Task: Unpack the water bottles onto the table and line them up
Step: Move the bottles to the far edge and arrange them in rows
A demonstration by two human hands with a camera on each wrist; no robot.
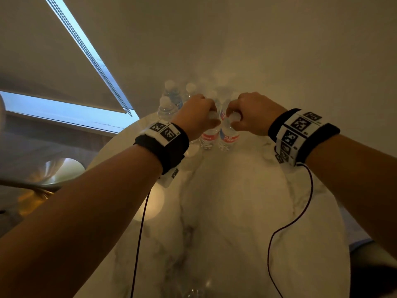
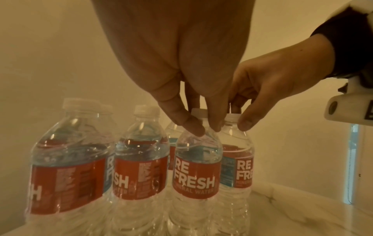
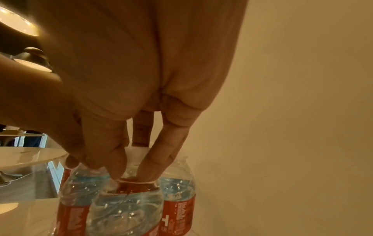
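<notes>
On the near stretch of the marble table (image 1: 225, 211) two thin dark cables (image 1: 296, 216) trail down from the black wristbands (image 1: 165, 147) with their printed square markers. Past them, both arms reach toward the middle of the tabletop. The left hand (image 1: 196, 117) comes down from above and pinches the neck of one water bottle (image 2: 196, 167) just under its white cap, thumb on one side and fingertips (image 2: 217, 126) on the other. Right beside it, the right hand (image 1: 255, 114) pinches the neck of a second bottle (image 2: 239, 161) in the same way, fingers curled around the cap. These two bottles stand upright, side by side and touching, their red labels reading REFRESH. Farther back and to the left, a cluster of other bottles (image 1: 169, 102) stands upright on the table, close together, with white caps and the same red labels. Beyond the table's far-left edge hangs a drawn window blind (image 1: 64, 61) with a bead chain (image 1: 101, 69) and daylight showing along its edges.
</notes>
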